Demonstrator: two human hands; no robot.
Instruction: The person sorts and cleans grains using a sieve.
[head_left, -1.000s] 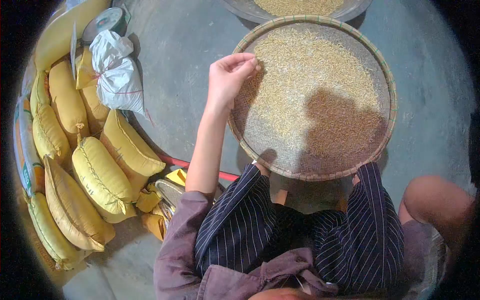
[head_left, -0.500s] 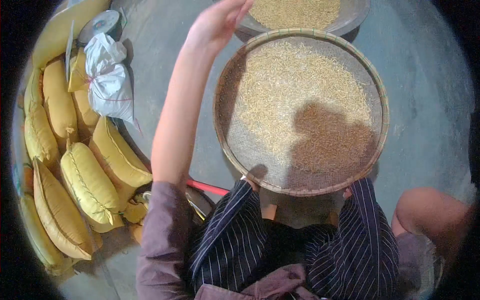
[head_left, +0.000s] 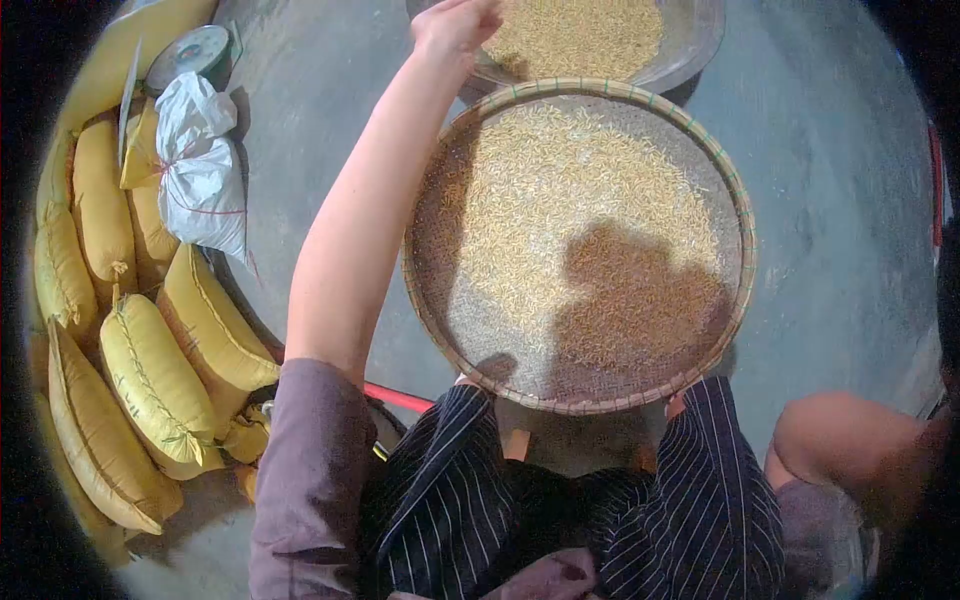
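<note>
My left hand (head_left: 458,25) is stretched out at the top, over the left rim of a metal basin (head_left: 690,60) of unhusked rice (head_left: 590,35). Its fingers are curled closed, and whatever lies inside them is hidden. Just nearer, a round woven winnowing tray (head_left: 580,407) rests against my knees, with a wide layer of rice grains (head_left: 560,170) spread over it. A dark shadow covers the grains at its lower right. My right arm (head_left: 850,430) is bent at the right edge, and its hand is out of view.
Several stuffed yellow sacks (head_left: 155,370) stand on the left, with a tied white bag (head_left: 205,185) and a dial scale (head_left: 190,55) behind them. A red bar (head_left: 400,397) lies by my left knee. Grey concrete floor (head_left: 830,220) extends on the right.
My left hand has come down slightly and right relative to the basin, its fingers now more curled. The whole view has shifted a little, with tray and sacks further left and lower.
</note>
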